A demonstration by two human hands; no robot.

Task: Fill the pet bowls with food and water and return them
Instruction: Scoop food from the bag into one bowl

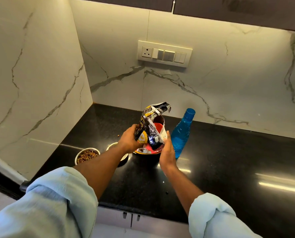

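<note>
A crumpled pet food bag (152, 129) stands upright on the black counter (229, 160), its top open. My left hand (130, 140) grips its left side. My right hand (167, 152) presses against its lower right side. A steel bowl (87, 157) holding brown kibble sits to the left on the counter. A second steel bowl (113, 146) lies mostly hidden behind my left forearm; its contents do not show. A blue plastic water bottle (181, 134) with its cap on stands just right of the bag.
Marble walls close the counter at the left and back, forming a corner. A switch panel (164, 54) hangs on the back wall under dark upper cabinets. A few loose kibble pieces (118, 135) lie on the counter. Cabinet handles (131, 216) show below the front edge.
</note>
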